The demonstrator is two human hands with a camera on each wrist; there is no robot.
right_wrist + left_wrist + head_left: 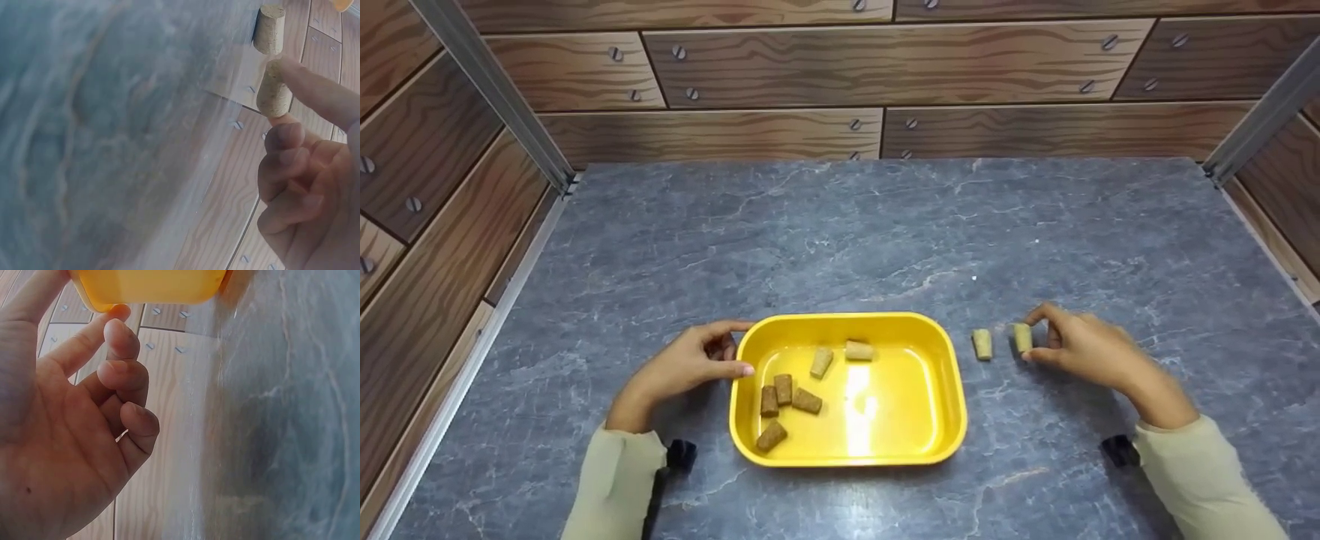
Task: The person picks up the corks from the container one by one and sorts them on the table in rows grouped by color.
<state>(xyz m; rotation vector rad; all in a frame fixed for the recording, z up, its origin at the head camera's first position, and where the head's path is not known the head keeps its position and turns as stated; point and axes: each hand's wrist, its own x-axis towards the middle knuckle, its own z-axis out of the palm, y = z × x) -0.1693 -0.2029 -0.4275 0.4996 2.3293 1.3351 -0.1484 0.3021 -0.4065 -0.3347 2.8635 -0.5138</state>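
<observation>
My left hand holds the left rim of a yellow plastic tray, thumb over the edge and index finger along the outside. In the left wrist view its other fingers are curled beneath the tray's corner. Inside the tray, several brown corks lie toward the left and two pale corks lie near the far side. To the right of the tray, my right hand pinches a pale cork between thumb and index finger. Another pale cork lies on the table between that hand and the tray.
The grey marbled table reaches back to a wood-patterned wall. Similar panels and metal posts border the sides. Two tiny white specks lie on the tabletop beyond the loose corks.
</observation>
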